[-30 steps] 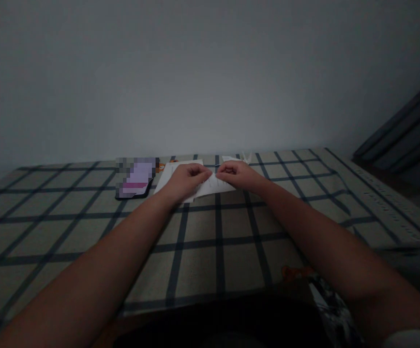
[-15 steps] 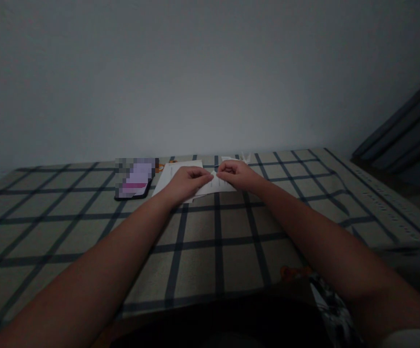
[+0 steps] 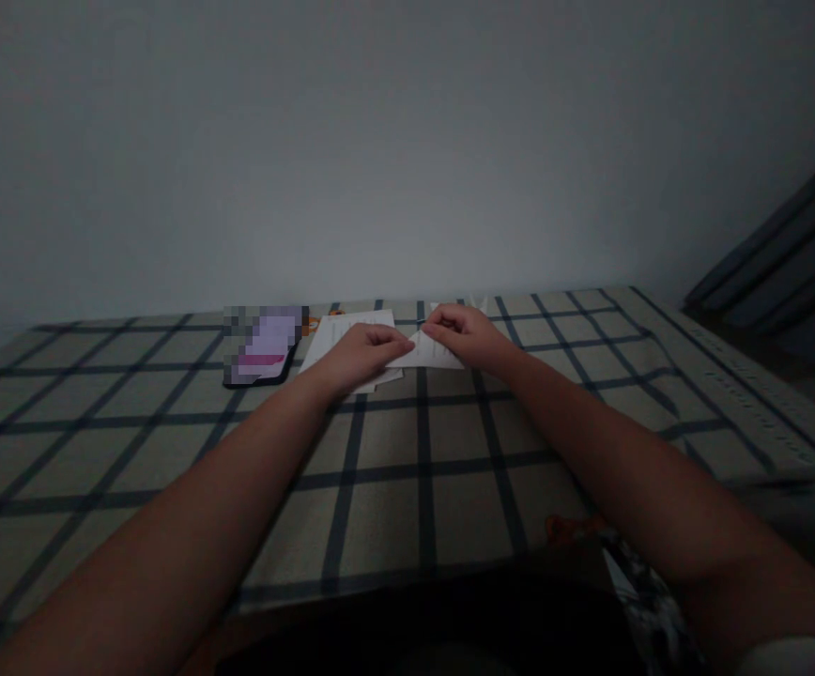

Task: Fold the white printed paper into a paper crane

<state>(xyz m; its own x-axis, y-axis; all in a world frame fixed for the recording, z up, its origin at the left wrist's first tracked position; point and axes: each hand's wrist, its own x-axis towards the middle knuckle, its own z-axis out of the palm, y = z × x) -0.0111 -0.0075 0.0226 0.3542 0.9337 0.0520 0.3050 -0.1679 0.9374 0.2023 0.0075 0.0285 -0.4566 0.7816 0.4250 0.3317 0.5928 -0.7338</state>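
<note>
Between my hands is a white sheet of paper (image 3: 425, 355) with faint print and a raised, peaked fold near its middle. My left hand (image 3: 369, 352) pinches it from the left, thumb stretched toward the peak. From the right, my right hand (image 3: 468, 333) pinches it with thumb and forefinger close to the same peak. More printed sheets (image 3: 337, 329) lie flat under and beyond my left hand. Behind my right hand a small white piece, perhaps folded paper (image 3: 479, 304), shows only in part.
A phone (image 3: 265, 347) with a lit, partly pixelated screen lies left of the sheets. All of it rests on a checked cloth (image 3: 393, 488). A plain wall (image 3: 407, 150) rises behind, and a dark curtain (image 3: 794, 244) hangs at the far right.
My right hand has risen slightly and shifted a little to the right, lifting its side of the paper. My left hand stays nearly where it was.
</note>
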